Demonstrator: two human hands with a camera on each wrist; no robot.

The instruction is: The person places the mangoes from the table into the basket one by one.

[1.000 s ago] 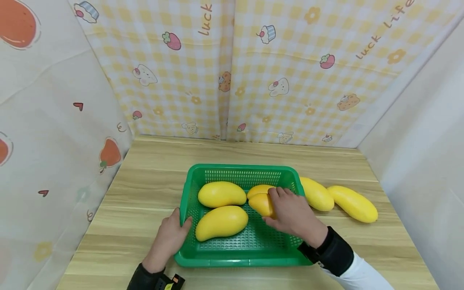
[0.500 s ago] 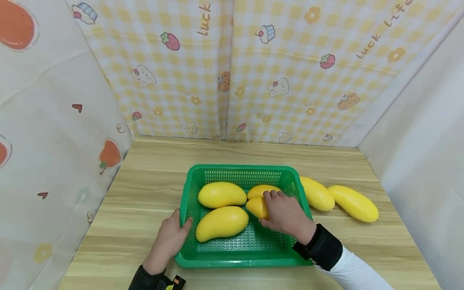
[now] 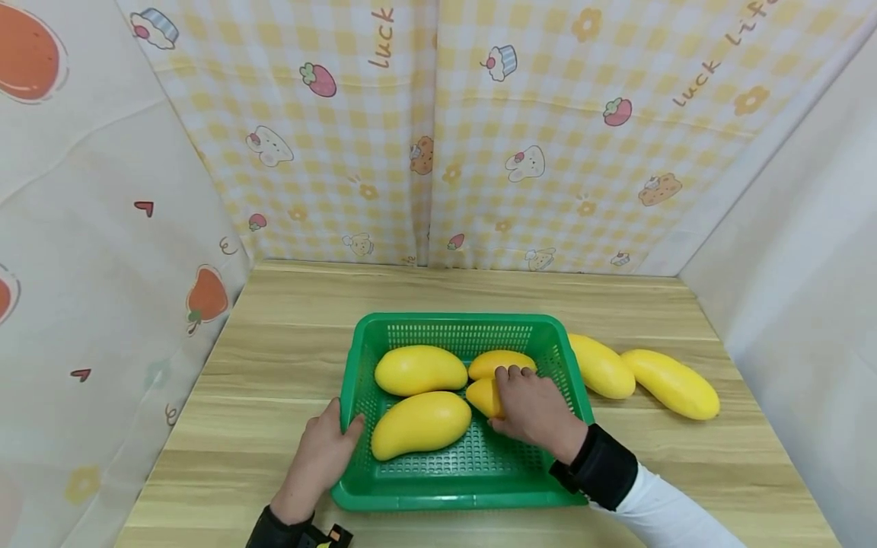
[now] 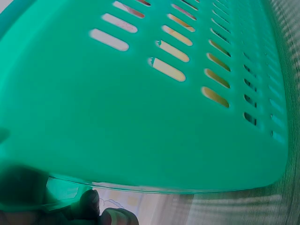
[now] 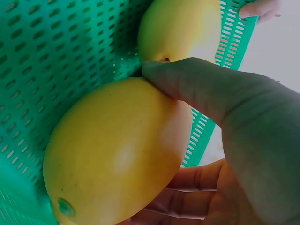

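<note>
A green perforated plastic basket (image 3: 404, 499) stands on the table, and my left hand (image 3: 320, 450) grips its left rim, thumb inside. In the left wrist view the basket wall (image 4: 103, 117) fills most of the picture, with fingertips (image 4: 115, 216) at its edge. Inside the basket my right hand (image 3: 537, 411) holds a yellow mango (image 3: 483, 396). The right wrist view shows thumb and fingers around this mango (image 5: 112, 150), its green stem end exposed. Behind it lies an orange-yellow mango (image 3: 499, 362), partly covered by the hand. Two larger yellow mangoes, one at the back (image 3: 420, 371) and one in front (image 3: 421, 425), lie on the left.
Outside the basket's right side, two more yellow mangoes, one close to the basket (image 3: 603, 367) and one farther right (image 3: 674, 383), lie on the wood-grain table (image 3: 294, 327). A checked curtain (image 3: 329, 175) hangs behind, and a white sheet (image 3: 788, 266) borders the right side.
My right hand has moved slightly left and toward me with the mango, uncovering more of the orange-yellow mango behind. My left hand keeps its grip on the rim.
</note>
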